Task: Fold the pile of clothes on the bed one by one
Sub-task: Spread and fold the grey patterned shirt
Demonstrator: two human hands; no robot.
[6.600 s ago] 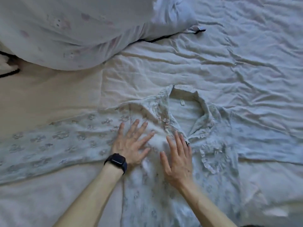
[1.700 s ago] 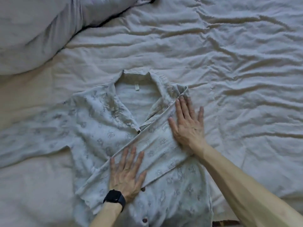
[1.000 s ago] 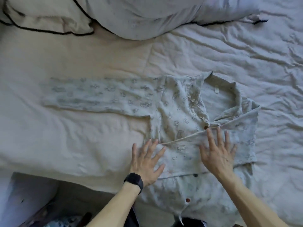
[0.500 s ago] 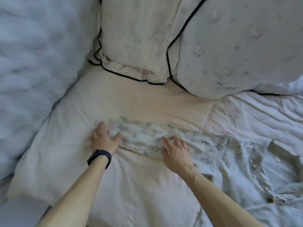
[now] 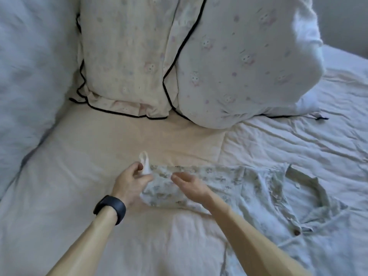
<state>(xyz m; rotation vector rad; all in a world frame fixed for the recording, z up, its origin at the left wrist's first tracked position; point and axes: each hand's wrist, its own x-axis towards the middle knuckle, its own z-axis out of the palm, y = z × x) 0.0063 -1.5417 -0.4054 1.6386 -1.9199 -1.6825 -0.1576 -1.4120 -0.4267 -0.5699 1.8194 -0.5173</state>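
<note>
My left hand [image 5: 130,183] pinches the cuff [image 5: 145,166] of the pale printed cotton shirt [image 5: 258,188], mid frame. My right hand [image 5: 191,185] is open beside it. I think this fold is only half done.

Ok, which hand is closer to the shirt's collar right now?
Right. The right hand is over the sleeve, partway toward the collar; the left hand is farther out, pinching the cuff.
</note>
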